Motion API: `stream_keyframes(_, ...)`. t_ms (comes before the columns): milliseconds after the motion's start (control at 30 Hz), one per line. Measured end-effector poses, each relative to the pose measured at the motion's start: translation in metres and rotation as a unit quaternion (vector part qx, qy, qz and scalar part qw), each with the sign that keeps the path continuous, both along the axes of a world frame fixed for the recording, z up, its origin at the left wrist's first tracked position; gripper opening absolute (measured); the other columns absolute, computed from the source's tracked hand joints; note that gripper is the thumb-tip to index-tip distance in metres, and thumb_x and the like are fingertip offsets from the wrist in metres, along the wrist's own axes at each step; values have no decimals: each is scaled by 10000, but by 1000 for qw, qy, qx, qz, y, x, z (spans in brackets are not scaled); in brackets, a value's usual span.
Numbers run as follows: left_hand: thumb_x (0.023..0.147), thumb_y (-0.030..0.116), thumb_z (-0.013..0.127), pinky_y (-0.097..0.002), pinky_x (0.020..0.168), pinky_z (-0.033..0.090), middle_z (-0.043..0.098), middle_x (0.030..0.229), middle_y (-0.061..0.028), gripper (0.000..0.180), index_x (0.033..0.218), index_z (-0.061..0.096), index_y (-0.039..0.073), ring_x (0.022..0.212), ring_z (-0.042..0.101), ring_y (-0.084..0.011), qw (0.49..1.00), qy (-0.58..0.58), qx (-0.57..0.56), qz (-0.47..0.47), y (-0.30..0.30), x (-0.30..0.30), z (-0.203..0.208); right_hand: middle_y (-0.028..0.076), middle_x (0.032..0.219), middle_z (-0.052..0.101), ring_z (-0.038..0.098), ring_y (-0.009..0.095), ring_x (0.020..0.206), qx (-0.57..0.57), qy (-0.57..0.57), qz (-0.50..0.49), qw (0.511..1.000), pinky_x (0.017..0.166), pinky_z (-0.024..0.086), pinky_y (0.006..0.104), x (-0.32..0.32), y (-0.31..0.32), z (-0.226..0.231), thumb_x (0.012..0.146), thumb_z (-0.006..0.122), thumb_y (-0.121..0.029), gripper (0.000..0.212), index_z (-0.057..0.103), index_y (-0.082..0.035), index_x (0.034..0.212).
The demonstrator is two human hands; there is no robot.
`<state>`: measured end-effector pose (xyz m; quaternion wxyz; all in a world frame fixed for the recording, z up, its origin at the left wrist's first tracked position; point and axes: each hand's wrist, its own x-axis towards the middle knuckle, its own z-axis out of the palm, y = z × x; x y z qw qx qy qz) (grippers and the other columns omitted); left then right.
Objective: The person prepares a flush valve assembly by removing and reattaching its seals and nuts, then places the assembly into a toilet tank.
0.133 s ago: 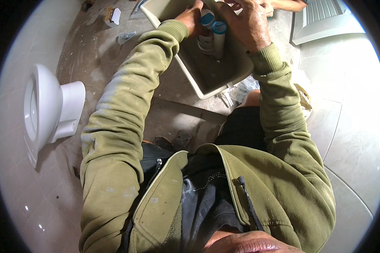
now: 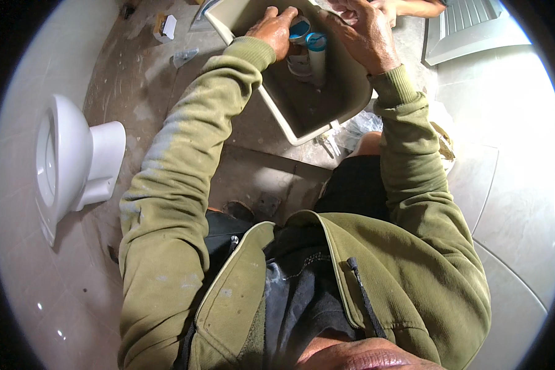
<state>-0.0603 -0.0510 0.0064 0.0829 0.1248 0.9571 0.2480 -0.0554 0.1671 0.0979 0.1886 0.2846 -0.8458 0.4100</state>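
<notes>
A beige toilet cistern [image 2: 277,117] stands tilted before me with its top uncovered. Inside rises a white flush valve [image 2: 299,29] with a blue top; beside it stands a narrower white fill valve [image 2: 316,43] with a blue cap. My left hand [image 2: 270,32] reaches over the left wall, its fingers bent against the flush valve. Over the right wall, my right hand [image 2: 367,37] has curled fingers, partly cut off by the upper edge; whatever they hold is hidden. Another person's hand [image 2: 385,9] is close beside my right hand.
A white toilet bowl [image 2: 61,154] stands at the left by the tiled wall. Clear plastic wrap [image 2: 357,126] lies beside the cistern's near right corner. A small box [image 2: 165,28] and a plastic bag [image 2: 185,57] lie on the dirty floor. A grey louvred panel [image 2: 475,31] is at the upper right.
My left hand has shifted slightly left and nearer to me. My right hand has moved slightly right, exposing more of the cistern's inside.
</notes>
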Motion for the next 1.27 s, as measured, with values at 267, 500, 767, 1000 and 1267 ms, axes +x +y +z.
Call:
stream_keyframes(267,846,55,626,-513,1005,515,499,1323,-187,621,1442,476,144,1155,617,-437,986,111,-77,100,19,42,48,205,1336,609,607,207,1181,24,-323,102,941,1004,477,310,-25,36,-34,866,760,-300,733,473,39,1449)
stream_keyframes(500,814,-10,677,-421,1014,492,601,1190,-203,593,1393,559,33,1136,605,-407,987,147,-9,64,1,48,39,177,1014,708,665,212,888,-1,-261,101,960,728,524,353,-6,16,-30,767,686,-74,546,588,20,1296)
stream_keyframes(767,782,-21,632,-362,830,568,730,1063,-183,678,1447,519,57,878,733,-261,983,-19,156,98,-65,64,26,313,1120,655,640,410,1095,23,-176,96,979,906,503,464,40,-46,-8,747,618,-80,652,535,-16,1391)
stream_keyframes(1000,797,-26,589,-333,786,574,723,1053,-130,623,1405,589,109,868,703,-207,981,17,134,139,-100,113,31,351,1215,584,595,485,1122,90,-233,109,962,942,493,503,87,-90,14,777,649,-101,697,474,-86,1451)
stream_keyframes(1267,919,165,624,-337,925,536,575,1378,-138,492,1409,589,159,1106,639,-245,925,-148,242,253,-126,155,35,137,1343,463,404,394,1345,250,-181,-53,950,961,394,702,156,-182,-23,669,833,-243,826,494,-368,1411)
